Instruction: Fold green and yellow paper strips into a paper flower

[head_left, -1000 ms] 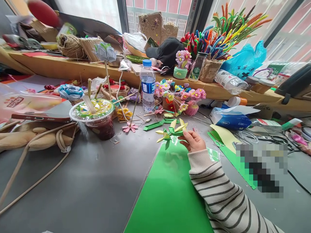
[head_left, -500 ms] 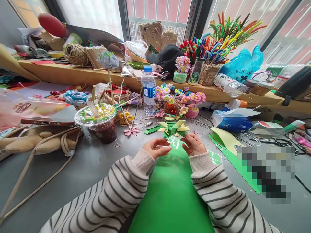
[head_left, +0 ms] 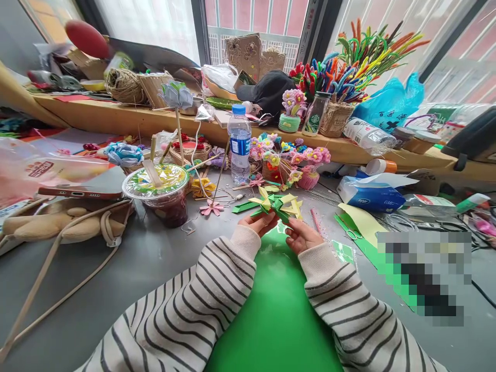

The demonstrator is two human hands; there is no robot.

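Note:
Between my hands is a folded paper flower [head_left: 276, 200] with green and pale yellow pointed petals and a long green strip reaching out to its left. My left hand [head_left: 259, 223] pinches its near edge with thumb and fingers. From the other side my right hand [head_left: 304, 234] grips the near right part of the same flower, its lower fingers curled. Below both hands a shiny green sheet [head_left: 277, 305] runs toward me between my sleeves. A small clear packet with green in it [head_left: 344, 252] lies right of my right wrist.
A lidded drink cup [head_left: 166, 206] and a pink paper flower [head_left: 211, 208] stand to the left. Behind the hands are a water bottle [head_left: 239, 150] and crocheted flowers [head_left: 306, 157]. A tissue pack [head_left: 366, 195] and green scissors [head_left: 351, 232] lie right.
My left hand has moved right and closed on the paper flower. My right hand has shifted slightly down and grips it too. The flower has turned and tilted, with yellow petals raised.

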